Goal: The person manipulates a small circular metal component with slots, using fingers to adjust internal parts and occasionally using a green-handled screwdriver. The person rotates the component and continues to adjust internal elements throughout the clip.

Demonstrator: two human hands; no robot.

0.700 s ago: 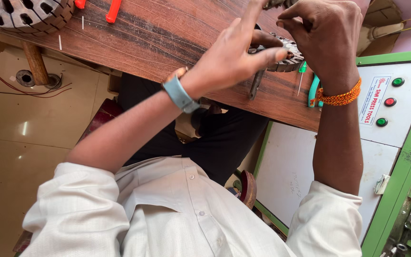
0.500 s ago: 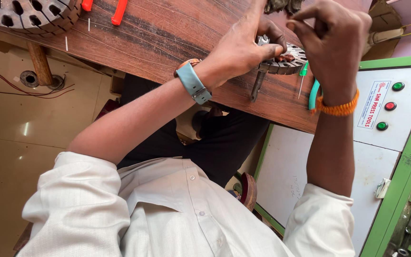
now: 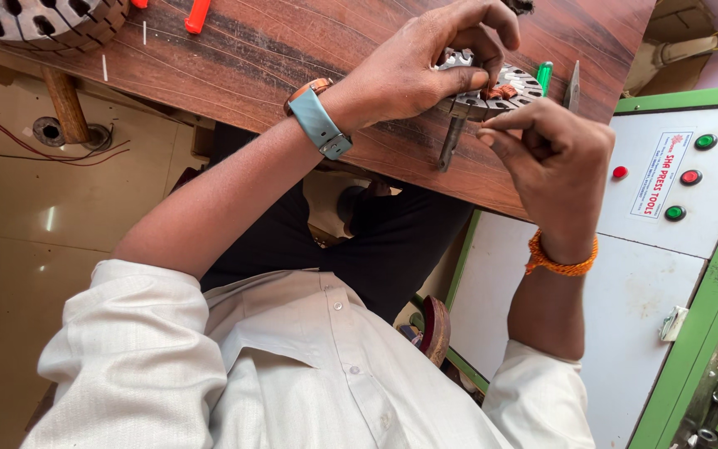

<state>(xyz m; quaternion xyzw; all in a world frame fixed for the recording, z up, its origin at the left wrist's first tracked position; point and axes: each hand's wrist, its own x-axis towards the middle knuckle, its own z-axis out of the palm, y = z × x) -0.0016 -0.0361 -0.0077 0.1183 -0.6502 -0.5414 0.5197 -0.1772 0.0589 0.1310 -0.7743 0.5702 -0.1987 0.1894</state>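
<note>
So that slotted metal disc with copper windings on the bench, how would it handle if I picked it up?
The slotted metal disc looks like solid steel, so probably stiff and heavy for its size. Its flat round shape suggests it won't tip. The copper windings look thin, likely easy to snag.

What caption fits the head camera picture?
Left hand steadies a slotted metal stator on the wooden bench; right hand pinches beside it.

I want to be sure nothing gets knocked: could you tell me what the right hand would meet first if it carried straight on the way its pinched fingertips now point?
Most likely the round slotted metal motor core held in the left hand: the right hand points its fingertips at its near edge, almost touching, though depth is unclear.
</note>
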